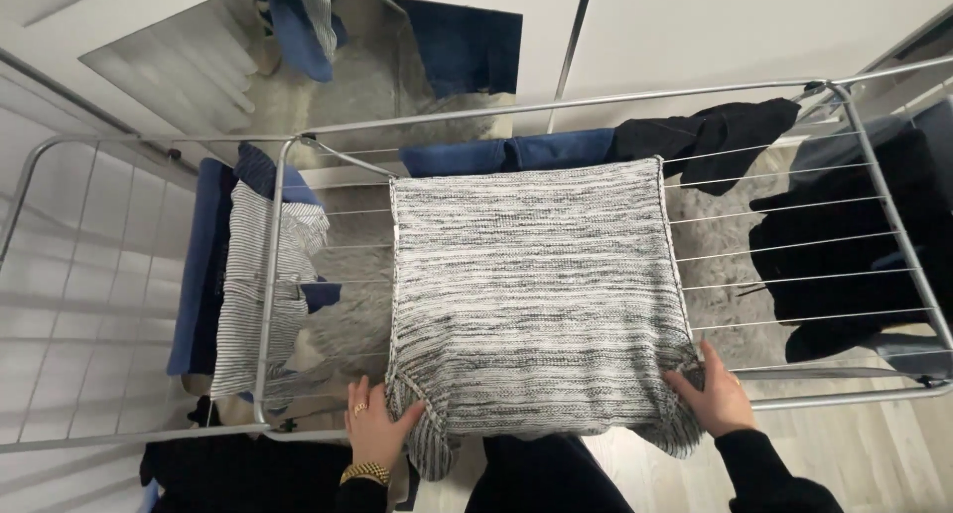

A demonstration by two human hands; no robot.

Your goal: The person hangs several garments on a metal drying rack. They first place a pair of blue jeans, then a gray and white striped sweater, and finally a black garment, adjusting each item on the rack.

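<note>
**Both hands on the sweater at the rack's near edge**

I see a grey-and-white marled sweater spread flat across the middle wires of a metal rack. It reaches from the far rail down to the near rail, where its lower part hangs over the edge.

My left hand sits at the sweater's near left corner. Its fingers are curled and pinch the knit where a sleeve or fold droops below the rail. A gold ring and a gold bracelet show on that hand.

My right hand is at the near right corner. The fingers are bent and closed on the edge of the knit, with the thumb on top. The sweater lies between the two hands and stretches away from them.

Beyond the sweater a blue garment hangs on the far rail, touching a black one beside it. A striped top hangs on the left wing, and dark clothes on the right wing.
</note>
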